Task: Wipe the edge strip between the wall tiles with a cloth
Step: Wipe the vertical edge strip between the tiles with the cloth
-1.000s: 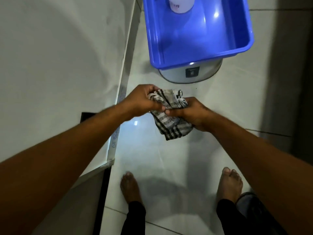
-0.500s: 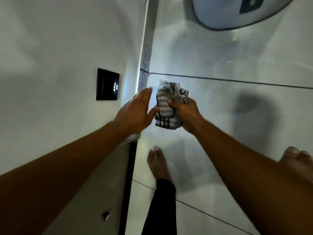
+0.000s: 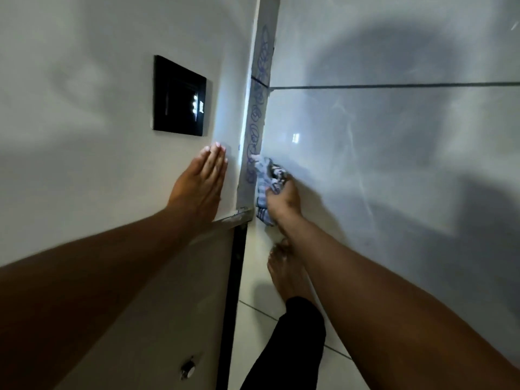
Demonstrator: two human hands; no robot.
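Observation:
A narrow pale edge strip [image 3: 257, 108] runs up the corner between the wall tiles, covered in blue pen scribbles. My right hand [image 3: 282, 202] is shut on a bunched checked cloth [image 3: 267, 175], whose top end presses against the strip's lower part. My left hand [image 3: 201, 184] lies flat on the wall tile to the left of the strip, fingers straight and together, holding nothing.
A black switch plate [image 3: 180, 97] sits on the left wall above my left hand. A metal trim [image 3: 230, 218] ends the tile below the strip. Underneath are a dark vertical gap [image 3: 235, 291], a round knob [image 3: 188, 368] and my bare foot [image 3: 284, 274] on the floor tiles.
My left hand let go of the cloth and went flat onto the left wall. My right hand carried the cloth to the strip. The view swung up, away from the blue tub.

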